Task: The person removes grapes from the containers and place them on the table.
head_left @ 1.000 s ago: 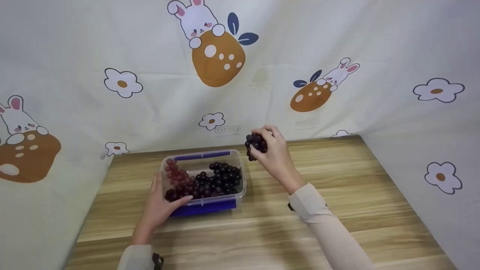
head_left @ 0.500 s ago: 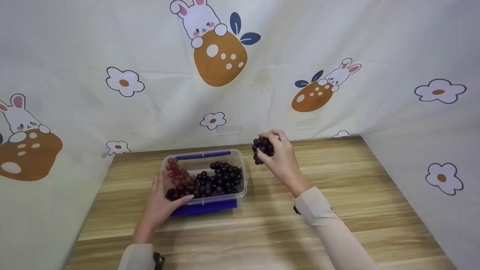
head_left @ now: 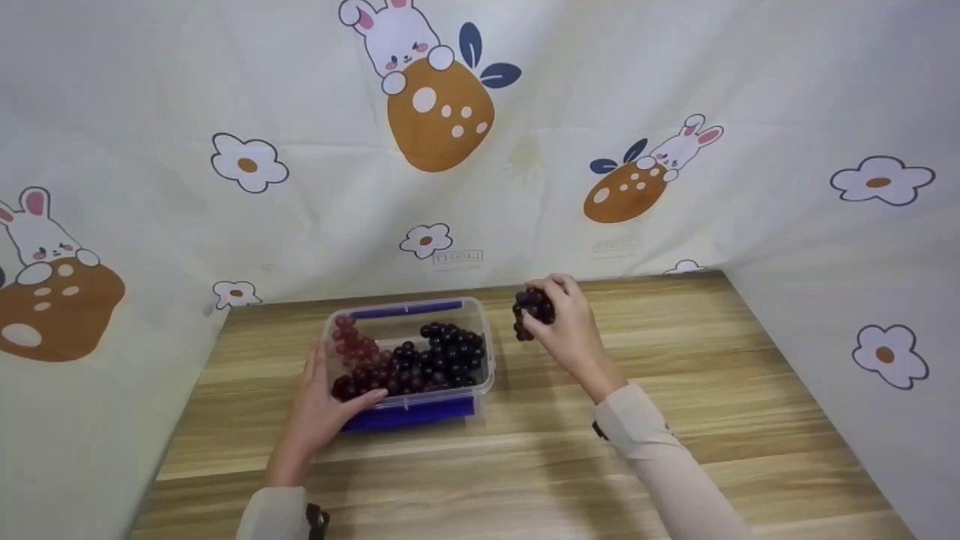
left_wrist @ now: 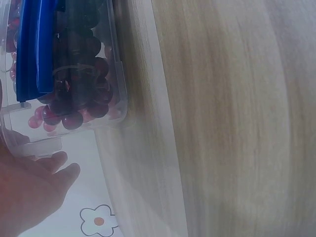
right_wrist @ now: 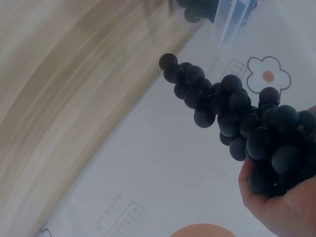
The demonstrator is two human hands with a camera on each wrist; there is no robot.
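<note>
A clear plastic box (head_left: 480,386) with blue clips stands without a lid on the wooden table. Inside lie dark grapes (head_left: 450,352) and, at its left end, red grapes (head_left: 352,341). My left hand (head_left: 319,409) holds the box's near left corner, thumb over the front rim and fingers along the left side. To the right of the box, my right hand (head_left: 566,322) grips a bunch of dark grapes (head_left: 531,309) above the table. In the right wrist view that bunch (right_wrist: 237,111) tapers away from the palm, and the hand hides part of its thick end.
Wood-grain tabletop (head_left: 712,397) spreads around the box, widest on the right. A pale cloth (head_left: 555,195) printed with rabbits and flowers rises close behind the table and along both sides.
My right hand has moved rightward and down with the bunch of grapes, away from the box. The left hand and the box have stayed in place.
</note>
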